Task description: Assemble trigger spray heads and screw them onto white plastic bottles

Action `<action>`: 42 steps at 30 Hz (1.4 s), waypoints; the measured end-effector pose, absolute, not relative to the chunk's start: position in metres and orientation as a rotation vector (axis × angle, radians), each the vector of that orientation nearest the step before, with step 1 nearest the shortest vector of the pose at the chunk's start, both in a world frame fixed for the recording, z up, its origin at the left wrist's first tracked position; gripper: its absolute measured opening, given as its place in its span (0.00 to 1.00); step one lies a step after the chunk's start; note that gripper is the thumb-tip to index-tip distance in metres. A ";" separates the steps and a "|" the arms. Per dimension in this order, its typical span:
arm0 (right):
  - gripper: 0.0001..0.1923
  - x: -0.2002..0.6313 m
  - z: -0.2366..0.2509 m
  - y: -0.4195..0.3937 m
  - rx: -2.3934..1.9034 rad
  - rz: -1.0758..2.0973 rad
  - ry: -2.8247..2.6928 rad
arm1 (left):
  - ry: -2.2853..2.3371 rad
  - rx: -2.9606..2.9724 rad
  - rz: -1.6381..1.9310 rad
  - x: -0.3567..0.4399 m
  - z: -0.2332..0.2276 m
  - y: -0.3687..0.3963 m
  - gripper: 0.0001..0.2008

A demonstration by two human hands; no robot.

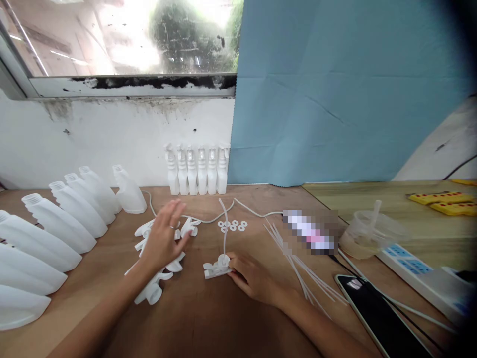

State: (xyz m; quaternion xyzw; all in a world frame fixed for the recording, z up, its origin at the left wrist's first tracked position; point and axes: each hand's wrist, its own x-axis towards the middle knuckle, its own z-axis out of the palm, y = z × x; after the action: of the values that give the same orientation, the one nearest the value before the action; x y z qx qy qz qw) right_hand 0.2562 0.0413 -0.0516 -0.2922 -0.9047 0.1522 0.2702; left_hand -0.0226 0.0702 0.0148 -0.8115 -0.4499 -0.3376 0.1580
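My right hand (255, 278) has its fingers closed on the right side of a white trigger spray head (216, 268), which lies low over the table. A thin white dip tube (225, 233) rises from that head and bends at its top. My left hand (164, 236) is raised with its fingers stretched out and nothing in it, above a group of loose white spray heads (152, 291). Part of the group is hidden behind this hand and forearm. Beyond the held head lie several small white ring washers (233, 226).
Open white bottles (61, 219) stand in a slanting row at left, with a separate bottle (129, 191) beyond. Capped spray bottles (201, 171) line the wall. Loose tubes (301, 271), a phone (376, 313), a plastic cup (363, 236), a power strip (410, 268) and cables occupy the right.
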 end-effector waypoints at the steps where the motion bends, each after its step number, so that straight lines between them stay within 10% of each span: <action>1: 0.06 0.257 -0.052 0.042 -0.784 0.406 -2.434 | -1.327 -2.236 -0.972 -0.037 0.018 0.082 0.31; 20: 0.26 0.258 -0.053 0.043 -0.719 0.262 -2.568 | -1.772 -1.543 -0.989 -0.155 -0.010 0.184 0.44; 28: 0.27 0.256 -0.048 0.037 -0.749 0.354 -2.453 | -1.605 -1.739 -0.966 -0.130 0.003 0.175 0.35; 42: 0.15 0.275 -0.027 0.048 -0.811 0.857 -1.122 | -1.263 -2.009 -0.798 -0.072 0.009 0.061 0.40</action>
State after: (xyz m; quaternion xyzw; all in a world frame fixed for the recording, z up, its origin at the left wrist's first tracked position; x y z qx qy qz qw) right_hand 0.2747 0.0479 -0.0272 -0.3623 -0.5011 0.3826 0.6865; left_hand -0.0725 0.0613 0.0089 -0.7619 -0.4792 -0.3028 0.3135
